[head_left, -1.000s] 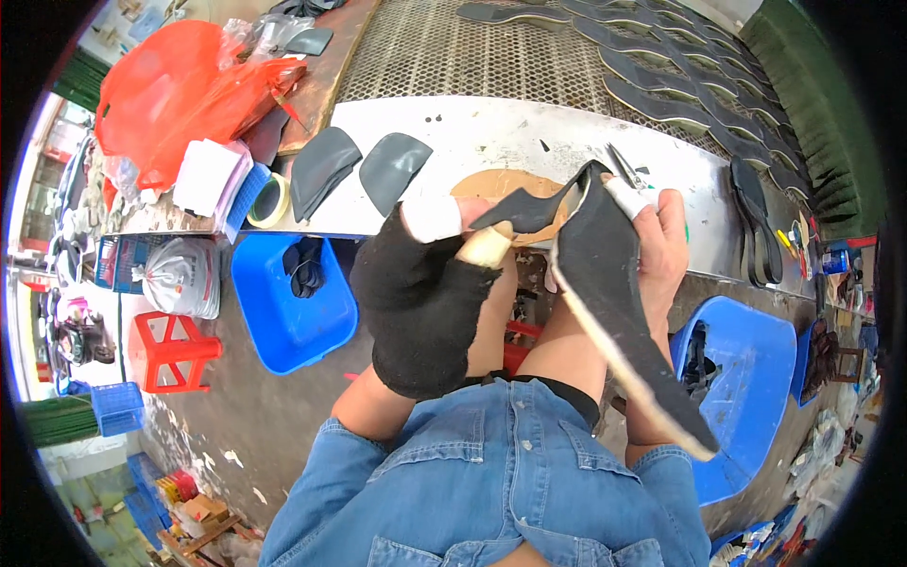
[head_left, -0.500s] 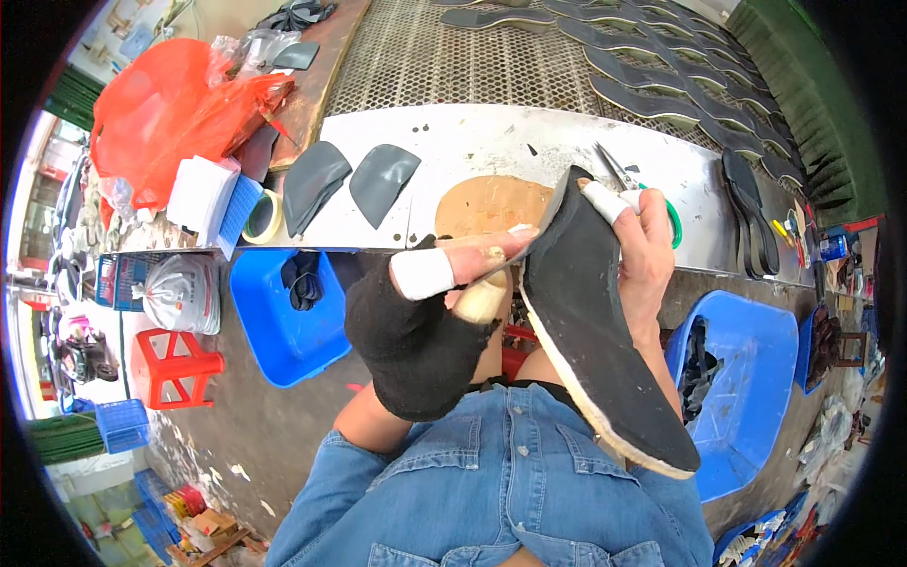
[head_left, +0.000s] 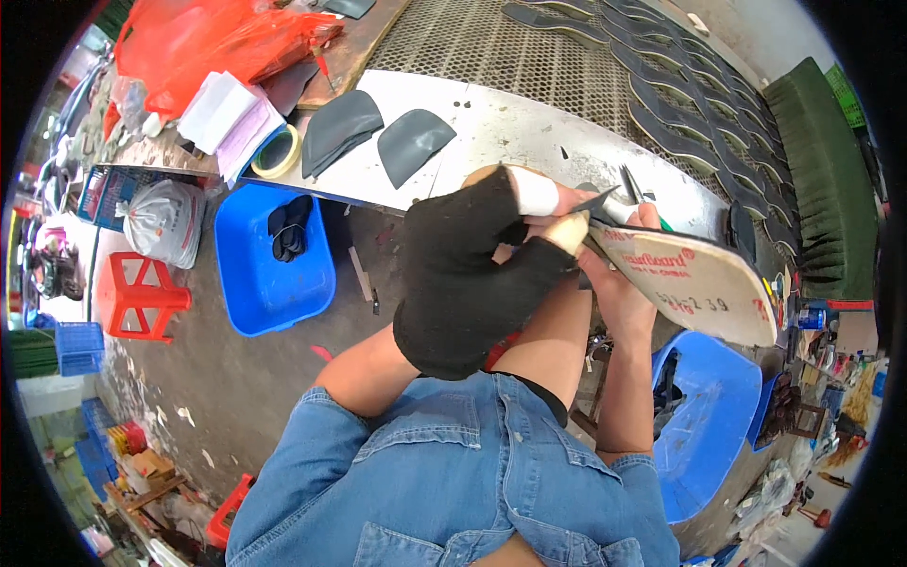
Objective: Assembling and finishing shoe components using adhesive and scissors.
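Observation:
An insole-shaped shoe part (head_left: pixel 699 283) is turned with its beige, red-printed underside facing up. My right hand (head_left: pixel 616 288) grips it by its narrower end, a white wrap on one finger. My left hand (head_left: pixel 472 274), in a black fingerless glove with wrapped fingers, is closed on a thin dark flap (head_left: pixel 597 200) at that same end, pinched between thumb and index finger. Beyond my hands, scissors (head_left: pixel 631 181) lie on the white tabletop (head_left: pixel 472 118), their handles mostly hidden. Two dark grey curved pieces lie there: one stack (head_left: pixel 342 132) and one single piece (head_left: pixel 416 146).
A tape roll (head_left: pixel 280 155) and papers (head_left: pixel 222 113) lie at the table's left, near a red plastic bag (head_left: pixel 194 47). Rows of dark insoles (head_left: pixel 661 123) cover the mesh behind. Blue bins stand left (head_left: pixel 274 279) and right (head_left: pixel 704 425), with a red stool (head_left: pixel 142 295) farther left.
The insole has been flipped from its black face to its beige underside and swung to the right. Both hands have moved right with it, and the view has shifted.

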The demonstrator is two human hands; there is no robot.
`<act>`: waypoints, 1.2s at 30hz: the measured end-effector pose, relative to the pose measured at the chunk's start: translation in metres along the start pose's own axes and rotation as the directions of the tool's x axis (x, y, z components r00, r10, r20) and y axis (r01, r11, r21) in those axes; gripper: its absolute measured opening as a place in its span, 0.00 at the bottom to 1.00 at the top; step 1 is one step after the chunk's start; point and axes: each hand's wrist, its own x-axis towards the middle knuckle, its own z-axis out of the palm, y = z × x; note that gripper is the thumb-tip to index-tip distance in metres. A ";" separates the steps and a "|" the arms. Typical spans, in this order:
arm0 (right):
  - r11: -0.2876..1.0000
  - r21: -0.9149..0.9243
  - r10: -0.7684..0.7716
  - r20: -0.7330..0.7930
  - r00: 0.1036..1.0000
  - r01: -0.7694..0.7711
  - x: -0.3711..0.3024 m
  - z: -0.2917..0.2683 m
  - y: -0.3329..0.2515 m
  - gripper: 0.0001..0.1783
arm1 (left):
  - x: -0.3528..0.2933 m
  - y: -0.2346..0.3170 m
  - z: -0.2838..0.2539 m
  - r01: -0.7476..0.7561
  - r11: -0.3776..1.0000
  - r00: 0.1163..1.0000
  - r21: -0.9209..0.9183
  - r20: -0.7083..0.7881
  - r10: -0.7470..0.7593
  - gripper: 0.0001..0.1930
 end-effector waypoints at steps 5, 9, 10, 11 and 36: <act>0.998 0.064 0.002 -0.095 0.996 0.004 -0.003 0.005 -0.020 0.37 | 0.000 0.010 -0.007 -0.059 0.968 0.996 0.244 0.073 0.042 0.11; 0.997 -0.079 -0.011 -0.111 0.994 0.002 -0.005 0.005 -0.015 0.37 | -0.002 0.009 -0.006 -0.183 0.950 0.982 0.253 0.087 0.166 0.12; 0.997 -0.081 -0.010 -0.114 0.993 0.001 -0.003 0.002 -0.013 0.37 | -0.001 0.015 -0.008 -0.196 0.937 0.976 0.289 0.147 0.158 0.14; 0.987 -0.141 -0.091 -0.056 0.994 0.083 0.001 -0.001 -0.010 0.32 | -0.001 0.018 -0.008 -0.211 0.922 0.967 0.324 0.206 0.148 0.15; 0.950 0.206 0.190 0.216 0.958 -0.235 -0.002 -0.004 -0.023 0.36 | 0.014 -0.016 0.008 0.189 0.949 0.951 -0.253 0.289 -0.112 0.11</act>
